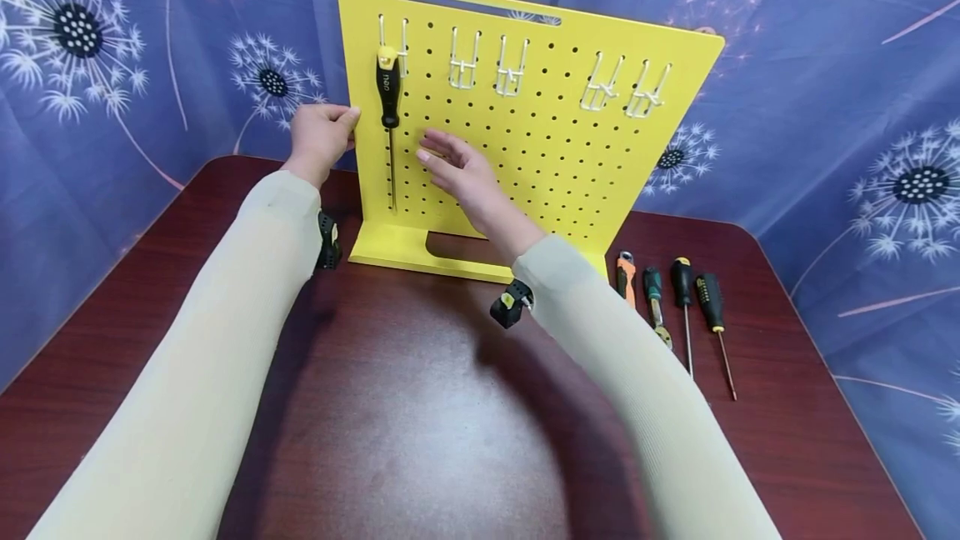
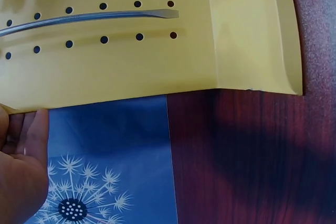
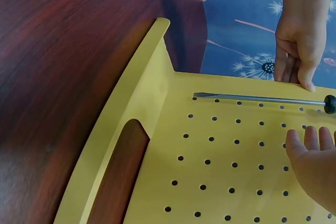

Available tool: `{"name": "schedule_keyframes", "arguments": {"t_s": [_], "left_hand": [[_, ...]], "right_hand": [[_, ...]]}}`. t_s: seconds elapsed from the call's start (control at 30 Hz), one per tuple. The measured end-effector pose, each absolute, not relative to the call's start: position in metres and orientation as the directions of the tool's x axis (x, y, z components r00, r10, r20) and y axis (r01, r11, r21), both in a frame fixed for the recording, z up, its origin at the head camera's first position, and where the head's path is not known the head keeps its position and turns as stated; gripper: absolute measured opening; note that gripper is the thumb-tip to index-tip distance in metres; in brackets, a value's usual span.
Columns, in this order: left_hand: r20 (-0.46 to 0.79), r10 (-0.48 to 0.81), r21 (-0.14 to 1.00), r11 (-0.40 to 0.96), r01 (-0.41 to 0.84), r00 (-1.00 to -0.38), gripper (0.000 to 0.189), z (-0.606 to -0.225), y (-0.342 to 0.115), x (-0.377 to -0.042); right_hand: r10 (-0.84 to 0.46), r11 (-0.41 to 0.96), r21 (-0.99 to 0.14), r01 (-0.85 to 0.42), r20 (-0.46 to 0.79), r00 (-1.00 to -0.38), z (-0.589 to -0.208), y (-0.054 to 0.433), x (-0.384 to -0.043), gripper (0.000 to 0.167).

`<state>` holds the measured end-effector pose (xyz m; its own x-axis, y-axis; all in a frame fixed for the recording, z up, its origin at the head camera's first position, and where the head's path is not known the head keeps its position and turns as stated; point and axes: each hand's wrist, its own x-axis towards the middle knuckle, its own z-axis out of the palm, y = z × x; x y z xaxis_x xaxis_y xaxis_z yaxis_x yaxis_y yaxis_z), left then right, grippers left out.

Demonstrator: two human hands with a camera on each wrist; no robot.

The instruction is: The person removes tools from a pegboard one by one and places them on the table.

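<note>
A yellow pegboard stands upright on the table, with a black and yellow flathead screwdriver hanging blade-down from its leftmost hook. My left hand pinches the board's left edge, thumb in front and fingers behind. In the left wrist view, part of that hand shows at the same edge, below the screwdriver's blade. My right hand is held before the board, right of the blade, fingers loosely extended with nothing in them. The right wrist view shows its fingers near the screwdriver.
More white wire hooks line the board's upper part. Right of the board lie an orange-handled tool, a green-handled adjustable wrench and two screwdrivers. A blue dandelion-print cloth hangs behind the dark wooden table.
</note>
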<state>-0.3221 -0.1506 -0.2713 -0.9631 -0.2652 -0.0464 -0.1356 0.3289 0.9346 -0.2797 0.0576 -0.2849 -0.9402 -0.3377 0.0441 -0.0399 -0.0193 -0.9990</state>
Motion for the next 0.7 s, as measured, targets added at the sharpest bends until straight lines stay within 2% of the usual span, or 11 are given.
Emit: {"name": "schedule_keyframes", "arguments": {"t_s": [0.7], "left_hand": [[-0.034, -0.269, 0.911, 0.387, -0.141, -0.963, 0.041, -0.273, -0.153, -0.324]], "right_hand": [[-0.302, -0.009, -1.000, -0.014, 0.016, -0.953, -0.273, 0.025, -0.292, 0.056]]}}
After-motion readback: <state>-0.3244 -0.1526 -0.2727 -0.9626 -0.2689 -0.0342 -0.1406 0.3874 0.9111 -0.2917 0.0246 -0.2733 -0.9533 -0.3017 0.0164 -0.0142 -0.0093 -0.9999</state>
